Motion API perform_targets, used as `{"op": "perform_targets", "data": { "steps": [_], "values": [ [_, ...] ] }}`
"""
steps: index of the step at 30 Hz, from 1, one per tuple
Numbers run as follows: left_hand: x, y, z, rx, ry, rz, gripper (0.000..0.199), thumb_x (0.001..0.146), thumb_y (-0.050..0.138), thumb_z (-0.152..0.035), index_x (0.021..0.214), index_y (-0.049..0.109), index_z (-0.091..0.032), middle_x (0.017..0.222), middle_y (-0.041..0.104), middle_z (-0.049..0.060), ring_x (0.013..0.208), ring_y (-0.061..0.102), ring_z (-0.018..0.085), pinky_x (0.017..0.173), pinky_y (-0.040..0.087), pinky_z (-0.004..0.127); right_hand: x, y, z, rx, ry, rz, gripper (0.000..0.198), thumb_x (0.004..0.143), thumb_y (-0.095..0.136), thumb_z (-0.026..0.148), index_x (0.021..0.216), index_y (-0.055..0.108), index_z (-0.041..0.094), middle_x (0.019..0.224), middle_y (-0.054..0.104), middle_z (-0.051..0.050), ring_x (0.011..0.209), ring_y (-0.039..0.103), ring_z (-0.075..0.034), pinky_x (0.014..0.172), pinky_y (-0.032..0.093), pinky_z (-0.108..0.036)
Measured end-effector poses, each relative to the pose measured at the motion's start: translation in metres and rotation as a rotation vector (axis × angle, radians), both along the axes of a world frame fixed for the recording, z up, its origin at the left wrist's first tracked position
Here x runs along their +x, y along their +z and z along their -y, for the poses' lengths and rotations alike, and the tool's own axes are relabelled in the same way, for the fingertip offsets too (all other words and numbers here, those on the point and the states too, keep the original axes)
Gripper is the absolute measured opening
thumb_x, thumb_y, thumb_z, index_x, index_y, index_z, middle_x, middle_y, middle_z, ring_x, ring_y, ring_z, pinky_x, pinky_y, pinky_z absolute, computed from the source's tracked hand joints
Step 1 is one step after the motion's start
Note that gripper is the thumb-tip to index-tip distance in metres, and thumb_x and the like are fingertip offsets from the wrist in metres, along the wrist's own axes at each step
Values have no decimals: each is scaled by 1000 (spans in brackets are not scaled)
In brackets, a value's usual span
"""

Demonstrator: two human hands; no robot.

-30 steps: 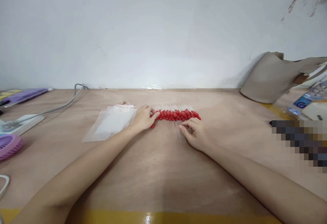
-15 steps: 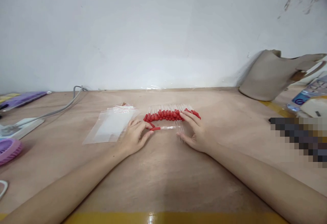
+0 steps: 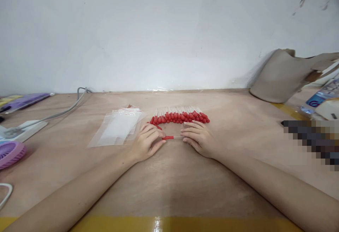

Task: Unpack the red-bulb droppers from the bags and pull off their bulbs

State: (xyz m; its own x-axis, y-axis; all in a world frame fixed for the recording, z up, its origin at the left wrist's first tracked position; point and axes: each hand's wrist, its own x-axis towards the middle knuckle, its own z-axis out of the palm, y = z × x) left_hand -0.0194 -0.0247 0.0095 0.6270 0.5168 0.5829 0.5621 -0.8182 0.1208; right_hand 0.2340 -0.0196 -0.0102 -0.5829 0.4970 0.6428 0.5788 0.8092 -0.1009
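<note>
Between my two hands lies a thin, see-through stick with a red end (image 3: 167,137), level and close to the table. My left hand (image 3: 149,141) is closed at its red end, thumb and fingertips pinching it. The fingers of my right hand (image 3: 197,137) are bent together round its clear end, which they partly hide. Just beyond my hands is a row of similar red-tipped sticks (image 3: 180,117), their red ends towards me and pale shafts pointing at the wall. Another red end (image 3: 158,126) shows beside my left knuckles.
Clear zip bags (image 3: 116,128) lie left of my left hand. Further left are a grey cable (image 3: 67,111), a pink round object (image 3: 12,153) and a purple packet (image 3: 29,101). A beige bag (image 3: 275,78) and a bottle (image 3: 315,101) stand at the right.
My right hand has come off the row, moved nearer to me and closed on the stick's clear end. My left hand has shifted slightly right with the red end.
</note>
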Motion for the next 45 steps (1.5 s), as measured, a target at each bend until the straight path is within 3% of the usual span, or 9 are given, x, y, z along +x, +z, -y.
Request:
{"op": "perform_targets", "data": {
  "steps": [4, 6, 9, 13, 21, 28, 38, 45],
  "values": [
    [10, 2, 0, -9, -8, -42, 42, 82, 56, -37, 119, 50, -19, 119, 57, 9, 115, 48, 22, 101, 34, 42, -3, 0, 3, 22, 27, -5, 18, 86, 50, 26, 98, 64, 22, 100, 67, -2, 112, 51, -20, 96, 37, -41],
    [15, 0, -2, 16, -31, -76, 37, 84, 53, -35, 117, 53, -20, 122, 56, 8, 121, 44, 22, 104, 30, 43, -5, 0, 5, 41, 41, -8, 18, 86, 51, 26, 98, 64, 22, 100, 68, -2, 111, 51, -20, 96, 37, -40],
    [18, -4, -5, 75, -68, -69, 21, 87, 50, -28, 103, 61, -20, 108, 64, 4, 117, 49, 19, 105, 31, 42, -7, 0, 6, 57, 46, -14, 18, 85, 51, 25, 99, 63, 22, 101, 67, -2, 110, 53, -19, 95, 38, -40],
    [20, -6, -4, 135, -100, -35, 17, 87, 50, -24, 97, 62, -19, 93, 70, 2, 107, 57, 18, 103, 34, 40, -8, 2, 8, 30, 50, -12, 26, 84, 53, 34, 103, 62, 20, 106, 65, -6, 109, 53, -21, 95, 40, -42],
    [24, -6, 0, 159, -139, -46, 20, 88, 48, -22, 105, 57, -19, 100, 68, 3, 105, 59, 16, 104, 33, 40, -14, -3, 7, 39, 131, -63, 20, 88, 47, 26, 100, 61, 20, 102, 67, -6, 104, 58, -19, 92, 47, -40],
    [25, 0, 7, 139, -150, -96, 15, 87, 46, -19, 93, 60, -18, 90, 70, 2, 106, 58, 17, 108, 25, 40, -14, -2, 9, 118, 249, -76, 15, 87, 47, 19, 92, 60, 15, 93, 68, -10, 97, 61, -16, 90, 50, -34],
    [21, 1, 13, -6, -174, -130, 20, 89, 40, -21, 92, 59, -19, 86, 70, 2, 106, 57, 16, 111, 19, 43, -13, 4, 16, 228, 265, -2, 11, 85, 50, 17, 89, 59, 14, 87, 68, -9, 96, 62, -17, 93, 49, -32],
    [18, 0, 14, -41, -190, -158, 19, 89, 40, -20, 93, 59, -18, 89, 69, 2, 110, 55, 17, 110, 23, 42, -12, 7, 19, 318, 250, 20, 10, 84, 51, 16, 89, 59, 13, 88, 69, -10, 96, 62, -18, 92, 50, -32]
  ]
}}
